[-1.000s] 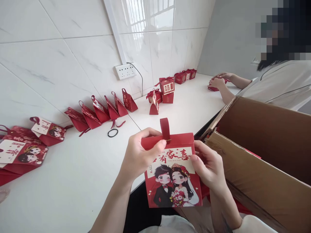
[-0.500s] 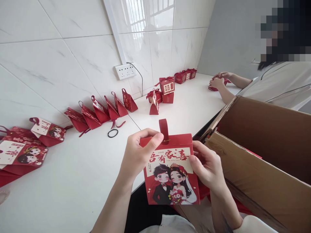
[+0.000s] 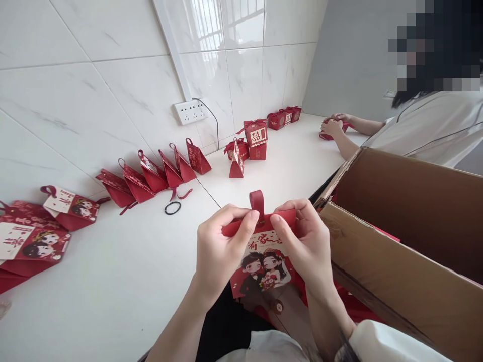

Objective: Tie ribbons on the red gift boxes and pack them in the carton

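Note:
Between my hands is a red gift box [image 3: 264, 269] printed with a cartoon bride and groom and large red characters. A red strap loop [image 3: 257, 201] stands up from the middle of its top edge. My left hand [image 3: 224, 246] pinches that edge just left of the loop, thumb in front. On the other side, my right hand [image 3: 307, 241] grips the top edge, its thumb on the front face close to the loop. The box tilts, its lower end toward my lap.
An open cardboard box [image 3: 400, 251] stands at my right. Folded red gift boxes [image 3: 143, 176] line the tiled wall, with a black hair tie [image 3: 172, 207] before them. Farther off, a co-worker's hands [image 3: 334, 125] hold another red box. A socket strip [image 3: 190, 111] is on the wall.
My right hand has moved from the box's right side to its top edge, nearer the loop. The box now tilts more, its bottom farther back. My left hand keeps its pinch.

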`<state>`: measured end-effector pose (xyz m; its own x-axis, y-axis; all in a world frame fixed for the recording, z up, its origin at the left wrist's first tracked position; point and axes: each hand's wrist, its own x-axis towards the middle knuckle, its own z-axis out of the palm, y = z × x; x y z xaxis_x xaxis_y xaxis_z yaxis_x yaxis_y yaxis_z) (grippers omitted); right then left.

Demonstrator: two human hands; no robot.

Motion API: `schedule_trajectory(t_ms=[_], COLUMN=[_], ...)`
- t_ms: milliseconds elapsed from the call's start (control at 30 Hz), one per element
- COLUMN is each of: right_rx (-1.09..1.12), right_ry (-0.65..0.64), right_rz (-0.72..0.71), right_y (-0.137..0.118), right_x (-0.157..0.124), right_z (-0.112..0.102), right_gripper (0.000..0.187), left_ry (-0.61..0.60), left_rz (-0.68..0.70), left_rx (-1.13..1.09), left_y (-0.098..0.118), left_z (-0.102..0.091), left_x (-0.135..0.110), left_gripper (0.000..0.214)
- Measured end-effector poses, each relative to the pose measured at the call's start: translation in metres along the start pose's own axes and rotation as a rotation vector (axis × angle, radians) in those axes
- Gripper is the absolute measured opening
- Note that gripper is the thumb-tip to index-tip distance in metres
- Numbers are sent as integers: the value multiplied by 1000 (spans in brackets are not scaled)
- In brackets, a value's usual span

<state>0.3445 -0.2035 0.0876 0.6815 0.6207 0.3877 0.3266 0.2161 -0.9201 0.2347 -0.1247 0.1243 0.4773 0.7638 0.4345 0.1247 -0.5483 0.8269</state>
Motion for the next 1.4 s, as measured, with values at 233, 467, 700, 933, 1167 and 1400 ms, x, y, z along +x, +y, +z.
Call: schedule_trajectory(t_ms=[233, 467, 700, 933, 1167, 1400], right_rx=[35, 49, 129, 67, 110, 177], right_ry=[-47, -95, -116, -118, -145, -224], right_rz=[36, 59, 56, 128, 150, 95], right_y=[-3, -4, -3, -5, -3, 2], right_x=[2, 3, 3, 3, 2, 4], right_z=[3, 2, 2, -4, -8, -19], right_gripper=[19, 18, 22, 19, 18, 11], left_ry=[21, 32, 10, 5, -84, -54], left_rz=[39, 18, 13, 2, -18, -49], left_rx=[28, 47, 27, -29, -51, -59], left_y=[-1, -3, -4, -5, -6, -7], left_z=[1, 2, 3, 5, 2, 3], left_x=[-4, -6, -6, -4, -2, 0], left_gripper=[18, 19, 19, 18, 9, 12])
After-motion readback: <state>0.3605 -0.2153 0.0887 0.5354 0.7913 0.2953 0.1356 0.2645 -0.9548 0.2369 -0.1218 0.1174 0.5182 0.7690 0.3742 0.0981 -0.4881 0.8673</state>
